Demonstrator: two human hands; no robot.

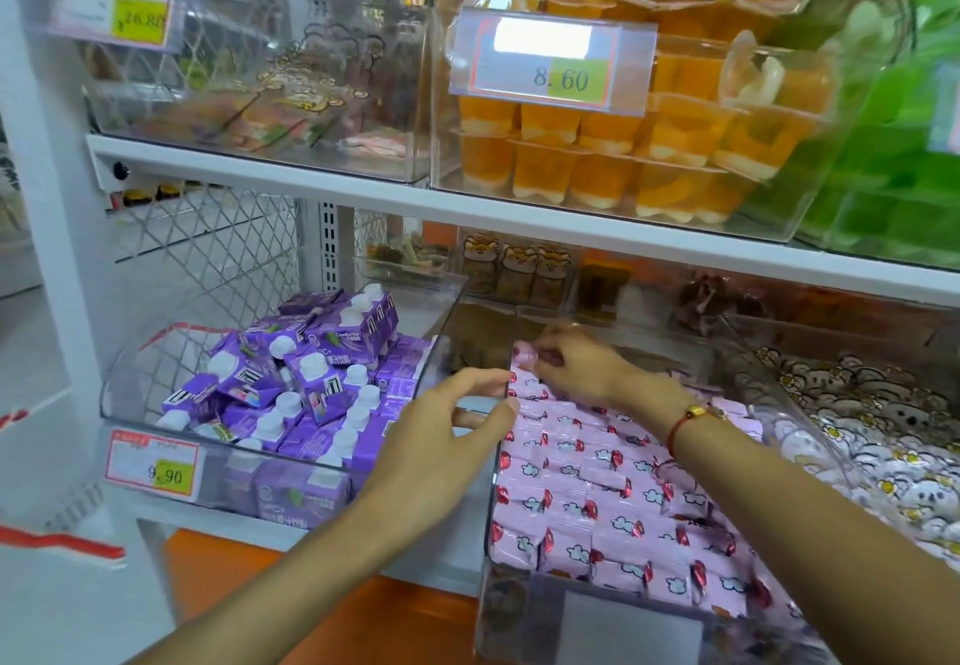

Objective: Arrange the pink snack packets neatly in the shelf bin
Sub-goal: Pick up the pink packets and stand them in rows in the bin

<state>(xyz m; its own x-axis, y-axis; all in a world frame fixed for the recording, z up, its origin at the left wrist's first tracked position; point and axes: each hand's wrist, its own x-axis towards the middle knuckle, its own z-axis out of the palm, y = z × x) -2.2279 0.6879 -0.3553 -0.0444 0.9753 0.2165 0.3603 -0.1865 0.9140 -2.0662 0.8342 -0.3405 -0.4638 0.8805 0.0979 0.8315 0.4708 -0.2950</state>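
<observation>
Forearms are seen nearest the lens, reaching into a clear shelf bin [491,482] on the lower shelf, where pink snack packets [587,498] are laid in overlapping rows. One packet [524,355] at the far end of the rows is pinched between the curled fingers of the right hand [576,365]. The bin's left wall is gripped near its rim by the left hand [441,436], thumb over the edge. Light, soft and crinkly, with a slick film, is how the packets are judged; a hold by the sealed end or flat sides is advised, without squeezing. Purple cartons [291,389] are piled in the neighbouring bin, and orange jelly cups [613,165] are stacked above.
</observation>
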